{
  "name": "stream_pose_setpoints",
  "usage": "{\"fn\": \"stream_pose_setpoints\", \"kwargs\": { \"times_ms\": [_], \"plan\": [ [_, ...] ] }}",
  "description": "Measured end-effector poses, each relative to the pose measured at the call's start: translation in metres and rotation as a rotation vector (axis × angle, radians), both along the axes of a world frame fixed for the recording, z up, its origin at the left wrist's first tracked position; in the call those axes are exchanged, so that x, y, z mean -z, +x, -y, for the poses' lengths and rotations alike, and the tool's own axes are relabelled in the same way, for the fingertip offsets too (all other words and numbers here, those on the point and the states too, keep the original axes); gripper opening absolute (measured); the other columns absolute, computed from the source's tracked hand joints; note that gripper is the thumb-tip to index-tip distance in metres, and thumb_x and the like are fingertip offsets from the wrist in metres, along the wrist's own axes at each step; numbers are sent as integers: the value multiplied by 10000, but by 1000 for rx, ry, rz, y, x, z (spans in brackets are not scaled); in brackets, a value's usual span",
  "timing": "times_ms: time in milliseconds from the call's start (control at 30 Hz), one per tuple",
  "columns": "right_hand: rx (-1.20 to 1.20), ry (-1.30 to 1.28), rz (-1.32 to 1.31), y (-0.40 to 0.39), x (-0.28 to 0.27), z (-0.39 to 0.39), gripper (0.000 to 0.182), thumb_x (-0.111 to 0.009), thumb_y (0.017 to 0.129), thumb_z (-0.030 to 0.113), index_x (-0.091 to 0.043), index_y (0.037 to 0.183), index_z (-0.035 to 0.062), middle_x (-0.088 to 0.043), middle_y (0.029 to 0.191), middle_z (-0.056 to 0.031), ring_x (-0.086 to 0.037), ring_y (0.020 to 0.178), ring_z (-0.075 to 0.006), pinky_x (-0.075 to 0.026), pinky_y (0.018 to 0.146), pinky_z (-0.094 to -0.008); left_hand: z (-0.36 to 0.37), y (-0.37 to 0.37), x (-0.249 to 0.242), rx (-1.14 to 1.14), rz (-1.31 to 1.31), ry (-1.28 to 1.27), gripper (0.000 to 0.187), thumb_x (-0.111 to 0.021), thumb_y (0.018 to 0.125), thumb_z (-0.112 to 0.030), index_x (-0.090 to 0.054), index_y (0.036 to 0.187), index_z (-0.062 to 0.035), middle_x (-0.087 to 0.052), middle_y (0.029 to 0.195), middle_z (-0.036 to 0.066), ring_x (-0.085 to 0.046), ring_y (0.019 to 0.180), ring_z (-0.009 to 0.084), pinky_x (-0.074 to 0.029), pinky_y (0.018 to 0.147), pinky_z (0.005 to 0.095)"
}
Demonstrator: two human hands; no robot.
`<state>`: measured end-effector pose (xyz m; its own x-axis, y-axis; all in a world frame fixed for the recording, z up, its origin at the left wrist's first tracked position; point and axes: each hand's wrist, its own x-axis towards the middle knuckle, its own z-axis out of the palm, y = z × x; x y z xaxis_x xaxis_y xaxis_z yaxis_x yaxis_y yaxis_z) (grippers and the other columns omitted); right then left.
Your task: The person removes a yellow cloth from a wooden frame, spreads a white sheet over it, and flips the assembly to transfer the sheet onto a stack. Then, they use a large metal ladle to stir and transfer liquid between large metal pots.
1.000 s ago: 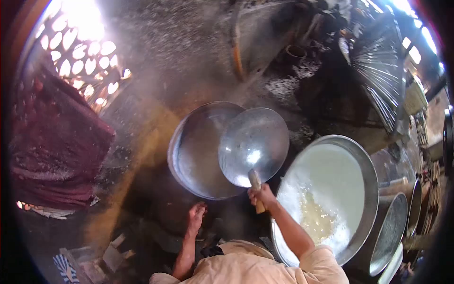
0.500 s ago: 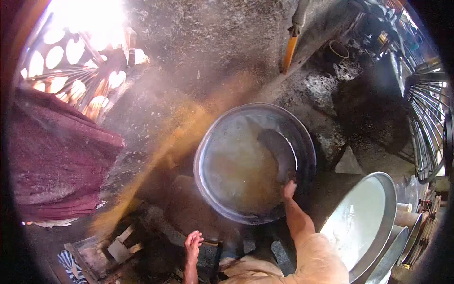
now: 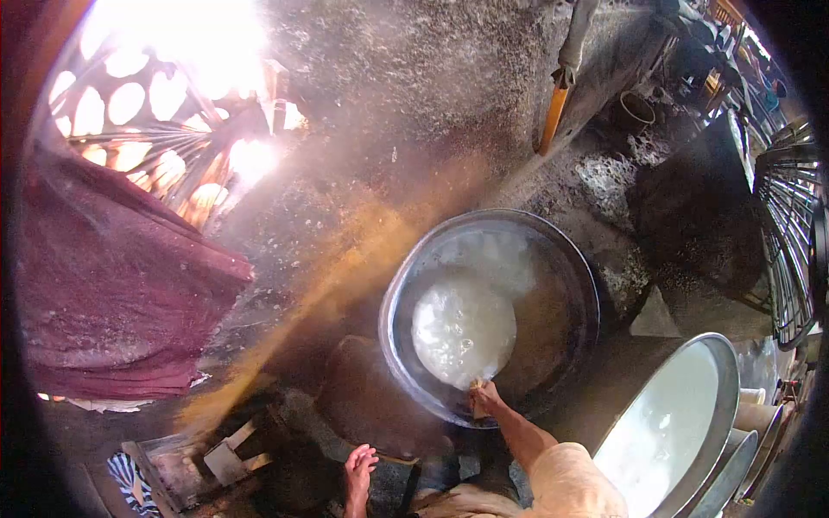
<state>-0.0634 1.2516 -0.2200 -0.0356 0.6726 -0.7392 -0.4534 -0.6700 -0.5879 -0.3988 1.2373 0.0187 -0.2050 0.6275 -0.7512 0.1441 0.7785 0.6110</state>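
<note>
In the head view a large round metal pan (image 3: 596, 298) stands in the middle, with cloudy liquid inside it. My right hand (image 3: 485, 397) is closed round the short handle of a wide, round ladle (image 3: 464, 332). The ladle lies level inside the pan, full of pale liquid with bubbles on top. At the lower left of the pan, my left hand (image 3: 361, 466) hangs apart from everything, its fingers loosely bent and nothing in it.
To the right, a wide metal basin (image 3: 661, 423) holds milky white liquid. A maroon cloth (image 3: 121, 285) hangs at the left. Behind the pan rises a rough, stained wall (image 3: 414, 78). A wooden piece (image 3: 229, 460) lies at the lower left.
The ladle has swung from the pan's right side to its left front and turned from tilted to level, now full of liquid. The view has shifted slightly; my left hand stays low.
</note>
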Motion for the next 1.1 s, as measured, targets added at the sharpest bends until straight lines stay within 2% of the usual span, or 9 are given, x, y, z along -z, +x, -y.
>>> {"fn": "stream_pose_setpoints", "kwargs": {
  "times_ms": [133,200,300,367,467,567,700,833,1100],
  "plan": [
    [89,109,-77,7,-30,4,125,-599,795,114,-547,762,5,-527,571,-69,-527,442,-194,-420,387,-327,2,7,-1,7,70,60,352,-566,868,-227,-530,1176,-59,-623,1055,49,-601,860,145,-455,717,286],
    [31,97,-220,20,-57,10,122,-595,825,77,-475,799,72,-475,595,-16,-490,489,-126,-399,423,-308,2,12,6,39,72,98,355,-561,873,-249,-528,1173,-63,-621,1062,71,-615,849,151,-460,712,288],
    [-31,47,-110,53,-145,26,177,-614,812,153,-539,816,-7,-533,588,-66,-532,454,-170,-446,403,-318,-5,38,8,95,195,204,354,-562,873,-247,-528,1174,-64,-620,1065,70,-613,847,145,-460,708,280],
    [-67,144,-98,79,-184,45,145,-621,802,102,-524,849,5,-522,613,-55,-519,455,-147,-451,406,-293,-13,58,7,126,255,225,333,-547,878,-229,-531,1169,-68,-621,1058,69,-612,846,140,-462,702,275],
    [-51,-165,-65,107,-262,79,180,-616,760,-33,-472,855,22,-507,650,-43,-506,457,-129,-445,389,-272,-16,90,18,230,319,278,297,-515,872,-196,-543,1138,-69,-620,1039,64,-607,849,149,-466,702,271],
    [-44,-220,35,132,-319,130,166,-612,767,-24,-468,837,23,-502,639,-42,-501,455,-121,-437,383,-271,-15,125,17,335,385,285,303,-555,864,-206,-551,1127,-55,-619,1022,46,-596,830,143,-456,696,276],
    [-47,-283,151,162,-360,217,146,-603,809,21,-469,864,13,-512,604,-51,-509,440,-112,-450,380,-278,3,174,15,458,448,319,315,-548,865,-216,-558,1130,-45,-620,1022,56,-593,875,157,-464,732,284],
    [86,-411,176,175,-388,296,103,-602,794,4,-509,823,-28,-517,600,-66,-519,439,-124,-449,376,-277,28,221,-6,633,463,265,312,-550,866,-162,-555,1156,-46,-617,1069,89,-586,891,156,-465,757,291],
    [320,-409,208,180,-341,447,78,-594,777,-14,-520,794,-35,-515,614,-84,-507,449,-152,-447,412,-312,114,302,-12,979,490,377,374,-567,846,-143,-524,1182,17,-601,1116,139,-571,1045,207,-433,912,309]
  ]
}}
